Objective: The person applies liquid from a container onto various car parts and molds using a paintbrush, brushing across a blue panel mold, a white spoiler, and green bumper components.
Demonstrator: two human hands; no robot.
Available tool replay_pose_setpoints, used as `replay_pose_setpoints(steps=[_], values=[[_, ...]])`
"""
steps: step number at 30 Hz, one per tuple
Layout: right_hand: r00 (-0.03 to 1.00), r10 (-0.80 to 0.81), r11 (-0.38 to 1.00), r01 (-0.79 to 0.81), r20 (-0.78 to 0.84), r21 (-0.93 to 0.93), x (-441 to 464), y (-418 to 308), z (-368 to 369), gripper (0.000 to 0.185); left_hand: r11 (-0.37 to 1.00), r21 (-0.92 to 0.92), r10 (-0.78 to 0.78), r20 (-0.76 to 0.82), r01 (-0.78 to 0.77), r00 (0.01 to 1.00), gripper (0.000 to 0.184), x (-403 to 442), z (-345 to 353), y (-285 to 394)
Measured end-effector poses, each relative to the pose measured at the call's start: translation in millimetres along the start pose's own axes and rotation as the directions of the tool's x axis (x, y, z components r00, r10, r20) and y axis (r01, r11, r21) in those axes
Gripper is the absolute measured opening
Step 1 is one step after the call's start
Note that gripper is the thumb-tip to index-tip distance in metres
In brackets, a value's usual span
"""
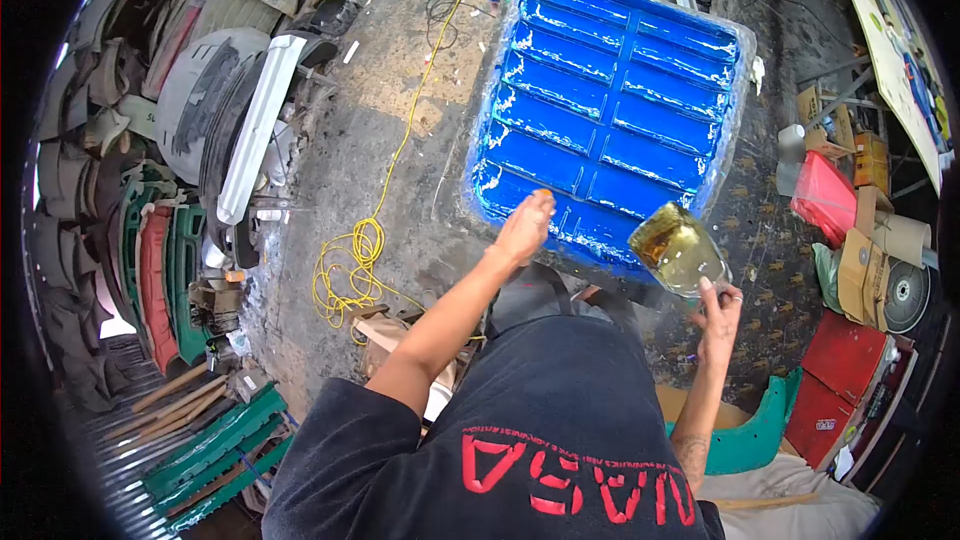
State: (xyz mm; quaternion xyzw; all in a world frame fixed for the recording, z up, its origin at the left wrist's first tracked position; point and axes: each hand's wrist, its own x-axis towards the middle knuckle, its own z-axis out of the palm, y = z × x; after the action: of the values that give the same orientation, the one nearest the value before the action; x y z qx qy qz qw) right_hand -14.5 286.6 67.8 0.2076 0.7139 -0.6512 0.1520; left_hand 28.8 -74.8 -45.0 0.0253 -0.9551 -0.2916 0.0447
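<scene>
In front of me lies a big blue ribbed panel [565,125], a mould-like piece with two columns of long recesses and whitish streaks along their edges. My left hand [523,232] is closed over the panel's near left part, with a small orange-brown thing [543,196] showing at the fingertips; its kind is not clear. At the near right corner, my right hand [718,312] grips a clear plastic container [682,252] by its near end. The container is tilted and has yellowish liquid inside, browner toward the far left.
A yellow cord [362,265] lies coiled on the stained floor left of the panel. Curved dark and grey parts are piled at the far left, with a long white piece [262,130]. On the right are a red bag [825,198], cardboard boxes [860,275] and a red cabinet [835,365].
</scene>
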Motion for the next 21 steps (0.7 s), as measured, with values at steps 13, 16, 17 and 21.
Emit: replay_pose_setpoints(steps=[13, 16, 17, 21], values=[[1.000, 0.011, 1.000, -0.010, 0.005, -0.012, 15, -12, -61, 0.046, 0.960, 0.069, -0.233, -0.333, 0.270, 0.914, 0.021, 6, -54, -48], [1.000, 0.014, 1.000, -0.014, 0.005, -0.003, 21, -15, -68, 0.046, 0.975, 0.193, -0.082, -0.146, 0.110, 0.986, 0.018, 8, -5, -18], [1.000, 0.015, 1.000, -0.015, 0.002, -0.007, 24, -14, -70, 0.046, 0.989, 0.148, 0.026, -0.164, -0.002, 0.986, 0.017, 9, 6, -1], [0.998, 0.023, 0.999, -0.021, 0.055, -0.038, 37, -7, -79, 0.049, 0.965, -0.226, -0.176, -0.196, 0.130, 0.965, 0.016, 23, 5, 25]])
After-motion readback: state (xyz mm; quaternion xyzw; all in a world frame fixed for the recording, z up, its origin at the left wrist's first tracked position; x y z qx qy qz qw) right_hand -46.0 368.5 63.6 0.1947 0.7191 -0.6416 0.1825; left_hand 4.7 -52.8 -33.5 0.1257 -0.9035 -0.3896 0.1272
